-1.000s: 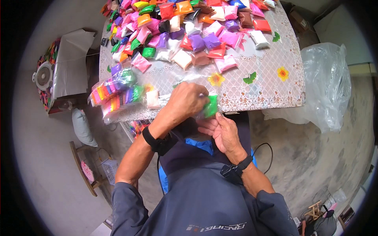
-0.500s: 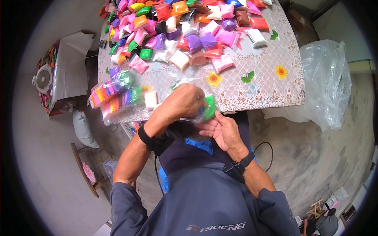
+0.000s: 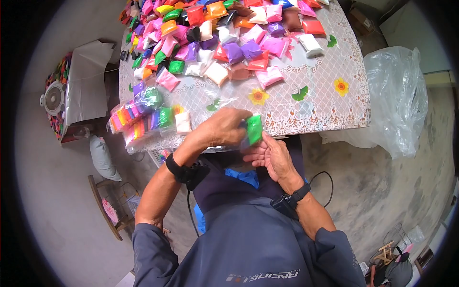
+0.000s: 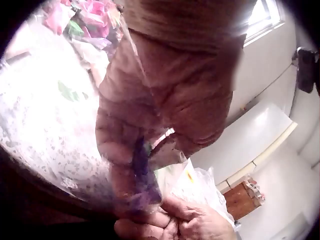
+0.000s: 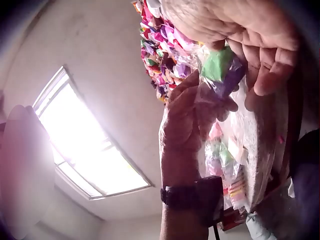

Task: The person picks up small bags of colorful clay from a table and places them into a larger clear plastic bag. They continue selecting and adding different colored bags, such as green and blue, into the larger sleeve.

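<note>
Over the table's near edge, my left hand (image 3: 222, 128) grips a clear plastic bag with small coloured packets in it. A green packet (image 3: 255, 130) sticks out past its fingers, and a dark purple packet (image 5: 230, 81) lies against the green one in the right wrist view. In the left wrist view the purple packet (image 4: 145, 175) shows between my left fingers and thumb. My right hand (image 3: 276, 159) is palm up, its thumb and index finger pinching the green packet's edge, the other fingers loosely bent below. The left fingers hide part of the bag.
A big heap of coloured packets (image 3: 234, 51) covers the table's far side. Filled clear bags (image 3: 143, 112) lie at the left near edge, beside a loose white packet (image 3: 182, 123). A large clear plastic sack (image 3: 397, 100) hangs at the table's right side.
The left hand has shifted slightly toward me and its wrist has turned a little. The green packet has tilted between the hands; the right hand has barely moved.
</note>
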A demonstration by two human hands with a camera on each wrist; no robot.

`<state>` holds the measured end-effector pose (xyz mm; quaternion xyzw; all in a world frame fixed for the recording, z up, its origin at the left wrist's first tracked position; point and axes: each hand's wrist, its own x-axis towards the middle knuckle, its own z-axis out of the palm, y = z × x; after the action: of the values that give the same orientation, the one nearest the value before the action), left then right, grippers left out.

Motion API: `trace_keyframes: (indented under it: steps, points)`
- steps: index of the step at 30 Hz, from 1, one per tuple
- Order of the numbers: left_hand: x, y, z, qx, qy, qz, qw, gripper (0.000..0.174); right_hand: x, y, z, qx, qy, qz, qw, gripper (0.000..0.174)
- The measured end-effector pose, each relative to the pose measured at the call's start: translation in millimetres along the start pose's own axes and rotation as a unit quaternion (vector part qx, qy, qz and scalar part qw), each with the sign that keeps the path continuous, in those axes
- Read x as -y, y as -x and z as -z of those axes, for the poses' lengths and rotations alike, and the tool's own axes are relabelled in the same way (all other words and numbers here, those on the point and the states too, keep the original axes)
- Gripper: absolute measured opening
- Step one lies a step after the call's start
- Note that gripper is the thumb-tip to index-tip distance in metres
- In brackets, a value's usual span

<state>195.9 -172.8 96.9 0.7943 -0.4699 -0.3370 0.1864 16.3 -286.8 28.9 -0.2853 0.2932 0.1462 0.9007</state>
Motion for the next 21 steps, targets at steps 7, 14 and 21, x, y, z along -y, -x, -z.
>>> trace_keyframes:
  steps: [7, 14, 21]
  points:
    - [-14.5, -1.4, 1.6, -0.014, 0.066, 0.071, 0.995, 0.061, 4.5, -1.8, -0.1, -0.027, 0.019, -0.005, 0.999, 0.056]
    - [-19.5, 2.1, -1.1, -0.059, 0.105, 0.072, 0.99, 0.049, 5.4, -1.4, -5.4, -0.063, 0.034, -0.013, 0.997, 0.06]
    - [-12.8, 0.1, -5.7, -0.077, 0.102, 0.066, 0.99, 0.05, 6.3, -3.8, -2.4, -0.071, 0.049, -0.026, 0.996, 0.064]
